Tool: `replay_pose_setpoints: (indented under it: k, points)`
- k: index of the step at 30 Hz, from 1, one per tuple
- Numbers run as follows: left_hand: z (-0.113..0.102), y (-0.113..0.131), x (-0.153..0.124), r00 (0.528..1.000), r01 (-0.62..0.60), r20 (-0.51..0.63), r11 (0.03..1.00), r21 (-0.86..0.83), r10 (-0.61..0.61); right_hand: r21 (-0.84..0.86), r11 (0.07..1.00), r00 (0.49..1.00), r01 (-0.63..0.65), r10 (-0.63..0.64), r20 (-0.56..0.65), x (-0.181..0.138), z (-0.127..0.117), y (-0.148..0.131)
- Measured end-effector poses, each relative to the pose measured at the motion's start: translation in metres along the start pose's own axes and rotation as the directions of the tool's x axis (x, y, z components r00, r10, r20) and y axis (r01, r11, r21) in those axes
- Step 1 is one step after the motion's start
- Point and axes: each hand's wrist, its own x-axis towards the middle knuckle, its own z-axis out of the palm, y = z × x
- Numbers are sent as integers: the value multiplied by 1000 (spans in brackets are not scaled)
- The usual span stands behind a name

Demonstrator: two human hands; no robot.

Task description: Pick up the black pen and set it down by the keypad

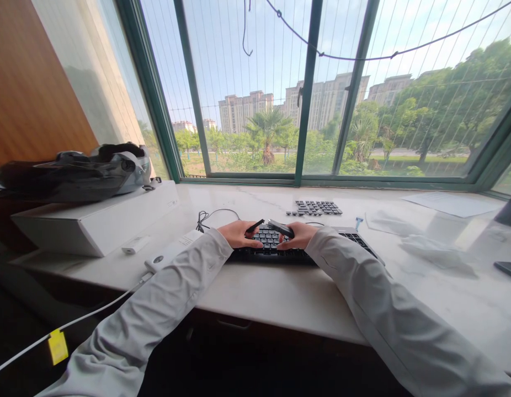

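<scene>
A black keyboard (269, 238) lies on the white counter, some keycaps in place in its middle and its right part showing bare, open squares. Above its left half, my left hand (238, 234) is closed around a slim black stick-like piece (255, 226). Just right of it, my right hand (297, 236) grips a thicker black elongated piece (281, 228) with a pale tip towards the left. The two pieces point at each other, close together; their exact kind is too small to tell. Loose keycaps (317, 208) lie in rows behind the keyboard.
Left are a white power strip (173, 251) with a cord, a small white block (136, 244), and a white box (94, 220) carrying a dark bag (81, 173). A small blue tool (358, 223), clear plastic bags (437, 253) and paper (450, 204) lie right. Windows stand behind.
</scene>
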Motion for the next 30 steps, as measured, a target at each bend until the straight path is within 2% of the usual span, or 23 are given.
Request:
replay_pose_setpoints:
  k: [4, 8, 12, 16, 20, 24, 27, 30]
  points:
    - [-1, 4, 0, 997, 20, -76, 999, 37, -17, 16, 1000, 969, -12, 16, -246, -1, -7, -4]
    - [3, -4, 4, 992, -71, -88, 974, 215, 92, 14, 999, 933, 38, -30, -358, -2, -4, -9]
    - [5, -10, 6, 983, -124, -76, 910, 397, 167, -37, 995, 913, 97, -104, -394, 1, 1, -8]
    - [5, -10, 5, 981, -134, -64, 878, 459, 183, -113, 988, 909, 104, -141, -393, 7, 8, -1]
    - [7, -10, 5, 969, -167, -98, 893, 419, 227, -291, 957, 922, -9, -105, -372, 8, 17, -1]
    - [11, -13, 6, 961, -102, -203, 921, 376, 189, -415, 906, 939, -84, -67, -338, 3, 19, -10]
    - [12, -14, 6, 952, -82, -253, 939, 333, 173, -432, 895, 939, -109, -51, -341, 2, 14, -11]
    - [10, -12, 5, 942, -56, -303, 958, 281, 144, -340, 932, 934, -125, -5, -356, 4, 5, -2]
